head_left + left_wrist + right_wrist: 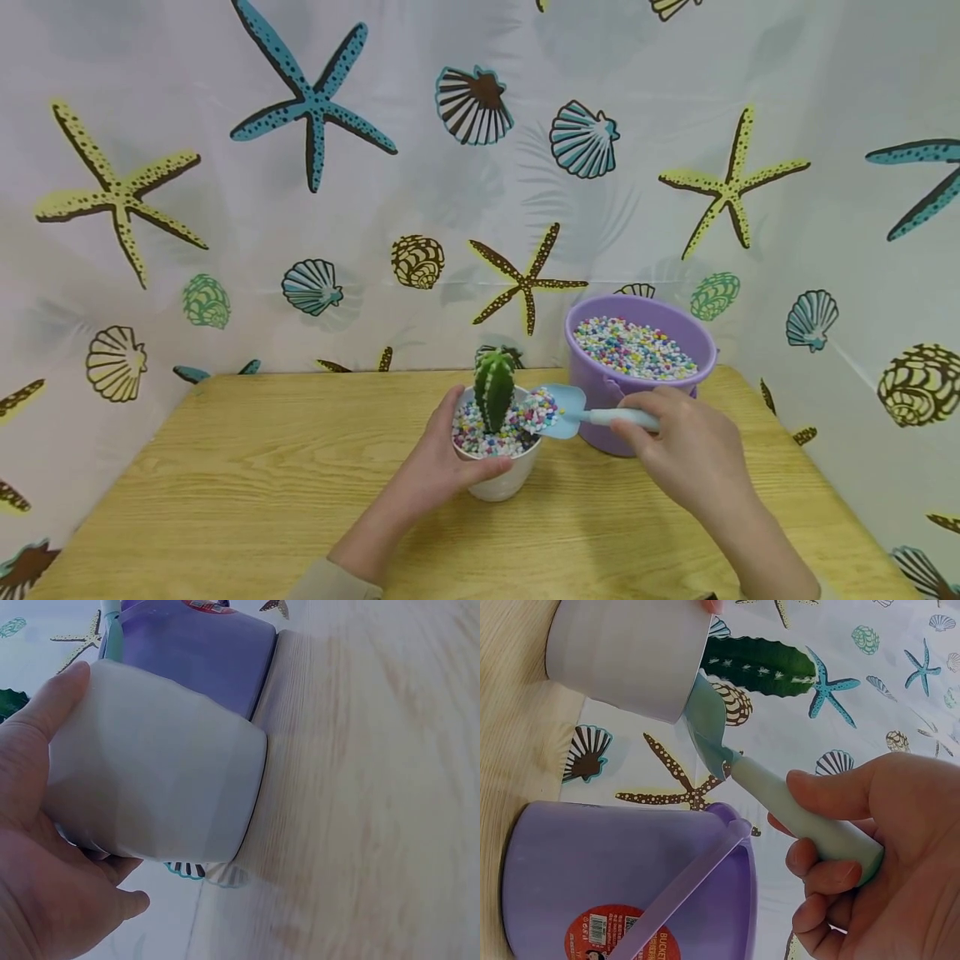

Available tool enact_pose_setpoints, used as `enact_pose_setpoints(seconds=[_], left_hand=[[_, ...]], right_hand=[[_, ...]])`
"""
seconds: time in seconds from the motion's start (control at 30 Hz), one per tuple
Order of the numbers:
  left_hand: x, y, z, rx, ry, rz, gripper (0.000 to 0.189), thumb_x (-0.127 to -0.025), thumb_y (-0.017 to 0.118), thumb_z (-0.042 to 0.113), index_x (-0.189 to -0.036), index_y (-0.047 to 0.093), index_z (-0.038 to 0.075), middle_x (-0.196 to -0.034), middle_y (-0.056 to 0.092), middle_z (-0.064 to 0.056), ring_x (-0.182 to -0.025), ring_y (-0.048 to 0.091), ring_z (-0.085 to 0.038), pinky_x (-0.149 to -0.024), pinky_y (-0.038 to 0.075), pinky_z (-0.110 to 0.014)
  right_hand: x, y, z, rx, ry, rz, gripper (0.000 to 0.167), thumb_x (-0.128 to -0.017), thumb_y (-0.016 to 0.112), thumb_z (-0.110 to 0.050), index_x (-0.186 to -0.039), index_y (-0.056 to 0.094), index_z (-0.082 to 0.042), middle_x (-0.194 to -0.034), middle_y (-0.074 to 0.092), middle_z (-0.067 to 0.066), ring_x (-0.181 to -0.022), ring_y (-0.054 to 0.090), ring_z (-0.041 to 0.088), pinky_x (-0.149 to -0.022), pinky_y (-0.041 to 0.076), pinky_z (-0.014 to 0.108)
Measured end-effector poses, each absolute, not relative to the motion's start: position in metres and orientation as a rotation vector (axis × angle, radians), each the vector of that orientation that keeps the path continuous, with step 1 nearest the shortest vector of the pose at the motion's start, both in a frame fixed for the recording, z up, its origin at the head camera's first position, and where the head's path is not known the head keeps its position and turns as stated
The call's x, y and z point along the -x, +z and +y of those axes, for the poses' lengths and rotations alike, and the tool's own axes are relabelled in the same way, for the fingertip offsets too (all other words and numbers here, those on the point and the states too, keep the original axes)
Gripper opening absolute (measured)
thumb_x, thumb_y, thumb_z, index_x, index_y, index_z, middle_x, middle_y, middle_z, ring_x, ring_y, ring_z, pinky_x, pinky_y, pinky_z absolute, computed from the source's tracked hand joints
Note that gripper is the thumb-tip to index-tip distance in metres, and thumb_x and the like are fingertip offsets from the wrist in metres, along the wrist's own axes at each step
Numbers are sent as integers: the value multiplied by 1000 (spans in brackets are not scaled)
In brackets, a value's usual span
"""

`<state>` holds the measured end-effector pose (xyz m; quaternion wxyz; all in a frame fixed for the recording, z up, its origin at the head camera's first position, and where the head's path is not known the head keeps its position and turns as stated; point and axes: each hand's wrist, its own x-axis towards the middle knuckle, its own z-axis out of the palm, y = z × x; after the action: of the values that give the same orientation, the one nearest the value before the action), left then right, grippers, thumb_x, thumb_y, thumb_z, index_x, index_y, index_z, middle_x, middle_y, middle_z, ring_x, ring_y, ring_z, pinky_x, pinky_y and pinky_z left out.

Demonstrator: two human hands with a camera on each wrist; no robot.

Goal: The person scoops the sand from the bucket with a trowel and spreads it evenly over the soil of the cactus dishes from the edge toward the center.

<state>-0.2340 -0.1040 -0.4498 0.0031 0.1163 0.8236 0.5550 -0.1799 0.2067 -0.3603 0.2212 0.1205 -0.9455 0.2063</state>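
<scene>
Well — left fingers (484, 472) round one cactus pot (498, 482), right fingers (832, 793) round one scoop (588, 416)

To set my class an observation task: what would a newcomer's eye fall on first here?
Probably the purple bucket of multicoloured granules, towards the table's right rear. Then the green cactus in the white pot near the middle, held by the left hand. The right hand holds a pale blue scoop at the pot's rim.
</scene>
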Motion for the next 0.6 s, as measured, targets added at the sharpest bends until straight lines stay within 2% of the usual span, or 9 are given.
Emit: enact_pose_setpoints(seconds=[0.43, 0.6], left_hand=[[225, -449, -95, -309, 1781, 2657, 128, -80, 103, 38, -174, 20, 6, -165, 38, -28, -149, 45, -45, -125, 36, -63], [222, -448, -97, -282, 1738, 2648, 133, -82, 101, 42, -176, 14, 7, -170, 30, -31, -152, 40, -50, -125, 33, -66]], right_hand=[[176, -362, 201, -351, 481, -2524, 22, -93, 92, -31, -109, 86, -17, -102, 78, -3, -73, 61, 18, -61, 50, 41], [176, -363, 199, -363, 467, -2503, 23, -92, 93, -29, -109, 86, -16, -99, 77, -3, -70, 59, 17, -60, 49, 40]])
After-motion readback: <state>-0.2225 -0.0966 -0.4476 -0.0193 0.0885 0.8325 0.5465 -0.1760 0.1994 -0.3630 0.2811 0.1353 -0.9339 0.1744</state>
